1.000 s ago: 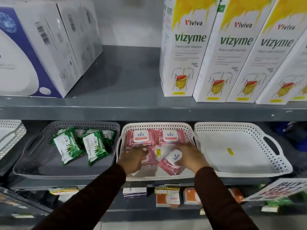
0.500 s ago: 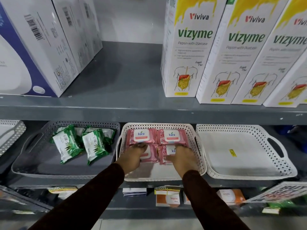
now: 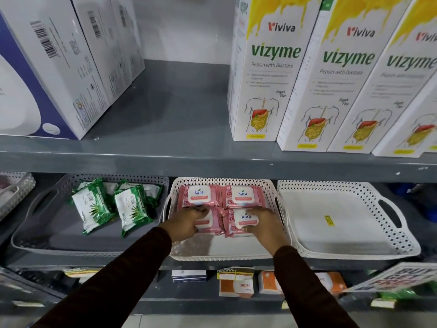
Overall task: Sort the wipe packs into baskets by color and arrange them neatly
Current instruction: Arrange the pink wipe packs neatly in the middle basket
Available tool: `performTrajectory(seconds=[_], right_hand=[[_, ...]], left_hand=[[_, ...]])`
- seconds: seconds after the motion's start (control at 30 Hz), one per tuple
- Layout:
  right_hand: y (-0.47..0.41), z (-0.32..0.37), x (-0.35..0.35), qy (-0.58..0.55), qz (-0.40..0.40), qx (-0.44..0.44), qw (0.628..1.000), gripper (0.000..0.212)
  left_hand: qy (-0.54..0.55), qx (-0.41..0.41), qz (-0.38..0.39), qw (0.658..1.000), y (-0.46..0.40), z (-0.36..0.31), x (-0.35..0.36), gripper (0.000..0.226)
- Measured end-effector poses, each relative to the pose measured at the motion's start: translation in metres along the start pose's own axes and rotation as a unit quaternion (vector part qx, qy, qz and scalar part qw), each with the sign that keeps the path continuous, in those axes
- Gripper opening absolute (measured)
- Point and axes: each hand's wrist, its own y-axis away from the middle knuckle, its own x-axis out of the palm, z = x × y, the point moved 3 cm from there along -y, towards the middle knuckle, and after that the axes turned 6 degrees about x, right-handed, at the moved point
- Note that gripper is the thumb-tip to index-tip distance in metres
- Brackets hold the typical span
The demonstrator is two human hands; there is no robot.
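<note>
Several pink wipe packs lie in a two-by-two block in the middle white basket (image 3: 272, 195). The back pair (image 3: 199, 195) sits flat, side by side. My left hand (image 3: 186, 222) grips the front-left pink pack (image 3: 212, 223). My right hand (image 3: 262, 224) grips the front-right pink pack (image 3: 243, 217) from its right side. Green wipe packs (image 3: 94, 204) lie slanted in the grey basket (image 3: 35, 235) on the left, with more green packs partly hidden behind them.
An empty white basket (image 3: 354, 235) with a yellow sticker stands on the right. Another white basket edge (image 3: 16, 192) shows at far left. The upper shelf (image 3: 165, 157) overhangs the baskets and carries tall Vizyme boxes (image 3: 267, 74) and white boxes (image 3: 54, 67). Small boxes (image 3: 236, 284) sit on the shelf below.
The front-right pink pack went from tilted to straight, square beside the front-left pack. Both hands pushed the front pair back against the rear pair. The view moved closer.
</note>
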Motion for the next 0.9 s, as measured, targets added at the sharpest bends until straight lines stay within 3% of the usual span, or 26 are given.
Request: performTrajectory(seconds=[0.33,0.5,0.8,0.9], right_hand=[[0.006,0.0,0.011,0.073,-0.066,0.024,0.995,0.041],[0.001,-0.002,0.017,0.019,-0.05,0.005,0.999,0.045],[-0.001,-0.003,0.019,0.044,-0.058,-0.026,0.997,0.046],[0.002,-0.005,0.02,0.054,-0.051,-0.007,0.997,0.046]], left_hand=[[-0.014,0.008,0.001,1.0,0.0,0.011,0.0,0.071],[-0.002,0.024,-0.023,0.999,0.001,0.008,0.001,0.069],[0.025,0.022,-0.019,0.999,0.003,-0.001,0.004,0.07],[-0.018,0.024,-0.017,0.999,0.005,-0.006,0.005,0.073]])
